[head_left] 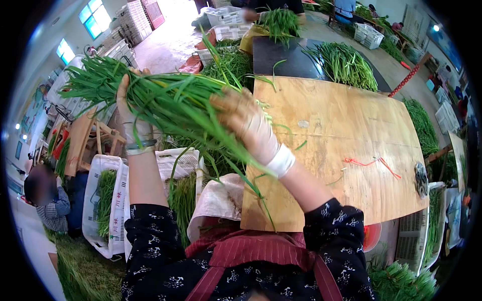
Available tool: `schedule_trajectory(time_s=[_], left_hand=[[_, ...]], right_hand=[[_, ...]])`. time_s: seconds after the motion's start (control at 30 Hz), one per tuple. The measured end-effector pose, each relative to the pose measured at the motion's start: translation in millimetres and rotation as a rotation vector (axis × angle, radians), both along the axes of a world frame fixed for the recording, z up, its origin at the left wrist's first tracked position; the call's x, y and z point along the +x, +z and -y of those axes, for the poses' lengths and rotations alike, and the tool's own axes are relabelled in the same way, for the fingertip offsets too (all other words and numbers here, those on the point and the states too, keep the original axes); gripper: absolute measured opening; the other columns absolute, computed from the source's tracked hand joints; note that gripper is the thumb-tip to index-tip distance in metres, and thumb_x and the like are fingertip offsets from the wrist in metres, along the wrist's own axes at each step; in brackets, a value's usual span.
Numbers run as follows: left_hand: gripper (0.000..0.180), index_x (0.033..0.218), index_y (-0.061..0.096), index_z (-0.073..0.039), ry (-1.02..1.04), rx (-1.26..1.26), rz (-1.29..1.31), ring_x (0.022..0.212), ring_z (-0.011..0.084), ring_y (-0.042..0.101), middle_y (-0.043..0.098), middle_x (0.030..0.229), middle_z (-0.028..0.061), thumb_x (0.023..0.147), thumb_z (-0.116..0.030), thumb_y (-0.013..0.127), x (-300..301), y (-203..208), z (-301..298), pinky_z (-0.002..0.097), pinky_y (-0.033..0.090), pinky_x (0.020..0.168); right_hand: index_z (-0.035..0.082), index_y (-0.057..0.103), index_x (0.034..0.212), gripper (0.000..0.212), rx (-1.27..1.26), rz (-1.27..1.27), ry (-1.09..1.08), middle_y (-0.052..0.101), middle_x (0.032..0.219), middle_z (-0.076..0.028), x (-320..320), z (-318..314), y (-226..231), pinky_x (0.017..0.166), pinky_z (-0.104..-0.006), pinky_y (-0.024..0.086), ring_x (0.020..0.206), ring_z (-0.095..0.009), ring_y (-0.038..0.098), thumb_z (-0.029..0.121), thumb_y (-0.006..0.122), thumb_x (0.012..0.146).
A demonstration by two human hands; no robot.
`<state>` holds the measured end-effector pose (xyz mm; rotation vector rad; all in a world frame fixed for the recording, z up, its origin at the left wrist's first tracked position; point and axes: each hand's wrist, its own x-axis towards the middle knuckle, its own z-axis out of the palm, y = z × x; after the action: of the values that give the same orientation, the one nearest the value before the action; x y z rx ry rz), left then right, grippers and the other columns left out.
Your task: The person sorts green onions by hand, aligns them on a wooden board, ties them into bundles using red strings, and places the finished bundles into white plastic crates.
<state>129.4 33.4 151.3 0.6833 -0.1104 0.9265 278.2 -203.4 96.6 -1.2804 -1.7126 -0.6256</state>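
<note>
A large bunch of green chives (170, 98) is held up crosswise, left of the wooden board (346, 135). My left hand (134, 113), in a thin pale glove, is closed around its leafy left part, with the thumb showing. My right hand (248, 125), gloved too, has its fingers curled over the stem end; motion blurs them, and the bunch partly hides the fingertips. Loose blades trail from the bunch below my right wrist and over the board's left edge. Red ties (374, 163) lie on the board.
More chives (346, 62) are piled on a dark panel behind the board. White crates (104, 200) of chives stand at the left, others (414, 236) at the right. A person holds a bunch (281, 24) across the table. A crumpled dark item (420, 180) lies at the board's right edge.
</note>
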Motion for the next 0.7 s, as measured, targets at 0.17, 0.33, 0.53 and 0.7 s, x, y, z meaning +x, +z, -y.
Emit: schedule_trajectory(time_s=[0.17, 0.33, 0.53, 0.7], left_hand=[[0.021, 0.091, 0.055, -0.006, -0.097, 0.234, 0.048, 0.092, 0.0215, 0.056, 0.057, 0.087, 0.0047, 0.091, -0.023, 0.042, 15, -11, -5, 0.0453, 0.041, 0.093], [0.024, 0.095, 0.052, -0.005, -0.245, 0.346, 0.117, 0.089, 0.0188, 0.055, 0.056, 0.092, 0.0051, 0.091, -0.026, 0.04, 7, -11, -34, 0.0439, 0.03, 0.102], [0.024, 0.099, 0.05, -0.004, -0.175, 0.184, 0.238, 0.087, 0.0162, 0.054, 0.055, 0.09, 0.0045, 0.085, -0.024, 0.051, -6, -7, -25, 0.0416, 0.027, 0.103], [0.024, 0.096, 0.049, -0.006, -0.127, 0.242, 0.286, 0.086, 0.0156, 0.053, 0.054, 0.088, 0.0029, 0.084, -0.025, 0.056, -23, -12, -47, 0.0406, 0.027, 0.104]], right_hand=[[0.008, 0.05, 0.08, 0.009, -0.078, 0.213, 0.221, 0.055, 0.077, -0.006, -44, 15, -12, 0.092, -0.0422, 0.04, 0.082, -0.024, 0.056, 0.009, 0.053, 0.071], [0.006, 0.048, 0.073, 0.018, -0.266, 0.253, 0.296, 0.044, 0.056, -0.003, -57, 46, -19, 0.062, -0.035, 0.045, 0.054, -0.021, 0.05, 0.016, 0.054, 0.059], [0.01, 0.055, 0.077, 0.021, -0.565, 0.046, -0.013, 0.05, 0.053, -0.004, -11, 119, -86, 0.06, -0.0325, 0.047, 0.053, -0.02, 0.055, 0.03, 0.059, 0.076], [0.009, 0.058, 0.095, 0.049, -0.611, -0.524, -0.295, 0.059, 0.063, -0.008, 36, 130, -76, 0.062, -0.0362, 0.048, 0.062, -0.026, 0.06, 0.043, 0.072, 0.063]])
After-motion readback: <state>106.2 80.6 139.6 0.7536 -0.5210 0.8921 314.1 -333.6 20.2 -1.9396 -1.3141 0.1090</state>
